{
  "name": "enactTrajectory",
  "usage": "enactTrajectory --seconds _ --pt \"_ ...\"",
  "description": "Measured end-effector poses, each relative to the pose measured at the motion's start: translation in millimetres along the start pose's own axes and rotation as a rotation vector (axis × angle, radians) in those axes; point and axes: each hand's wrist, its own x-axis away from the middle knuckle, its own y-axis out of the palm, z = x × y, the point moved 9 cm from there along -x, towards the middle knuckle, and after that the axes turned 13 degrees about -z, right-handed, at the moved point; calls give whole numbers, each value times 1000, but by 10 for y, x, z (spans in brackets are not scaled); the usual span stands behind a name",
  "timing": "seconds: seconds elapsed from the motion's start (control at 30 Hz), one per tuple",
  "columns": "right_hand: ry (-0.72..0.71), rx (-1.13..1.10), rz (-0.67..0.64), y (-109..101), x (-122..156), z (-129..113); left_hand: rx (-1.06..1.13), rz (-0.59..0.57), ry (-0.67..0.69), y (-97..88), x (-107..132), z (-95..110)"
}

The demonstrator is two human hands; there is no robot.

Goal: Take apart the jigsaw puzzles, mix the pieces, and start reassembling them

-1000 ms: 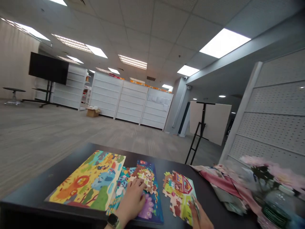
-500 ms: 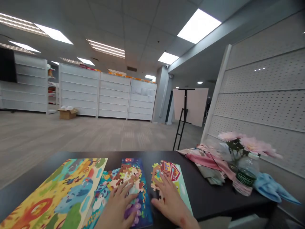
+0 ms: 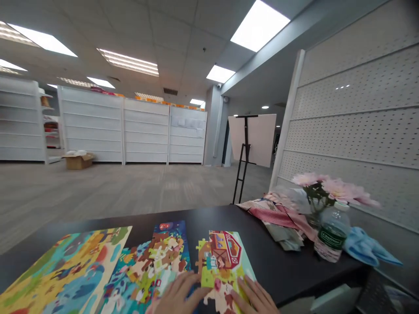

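The farm puzzle [image 3: 225, 253], partly assembled, lay on the dark bench [image 3: 278, 272] in front of the person, its left edge jagged with tabs and notches and a red barn near its top. The right hand [image 3: 254, 297] rested over its lower right part, fingers loosely spread and laid flat beside the spotted cow. The left hand [image 3: 180, 293] was at the lower edge of the view, between the farm puzzle and a pile of loose pieces [image 3: 160, 257], its fingers wide and the thumb pointing towards the puzzle (whether a piece sat beneath that palm, I could not tell). The pile was heaped on a dark blue picture board [image 3: 185, 244], whose top and right side showed past the pieces. To the left lay a big yellow animal picture [image 3: 75, 270], cut off by the bottom of the view. On the right of the bench a crumpled pink cloth [image 3: 284, 216] was near a vase of pale pink flowers [image 3: 337, 188], with a green-labelled bottle [image 3: 332, 237] in front and a light blue cloth [image 3: 366, 246] just beside it. Beyond stood an easel [image 3: 246, 139].
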Motion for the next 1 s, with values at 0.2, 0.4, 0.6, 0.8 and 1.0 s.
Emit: enactTrajectory --seconds 0.2,0.4,0.6,0.8,1.0 --pt "-57 -236 -147 -20 -6 184 -122 52 47 544 -710 599" --pt "322 -621 -273 -116 -141 563 31 30 53 528 -735 682" --pt "120 -551 -521 -197 -415 258 41 -35 16 594 -779 670" --pt "88 -371 -485 -150 -352 263 144 -164 -130 437 -839 526" --pt "-42 -66 -274 -67 -240 160 168 -188 -241 189 -845 361"
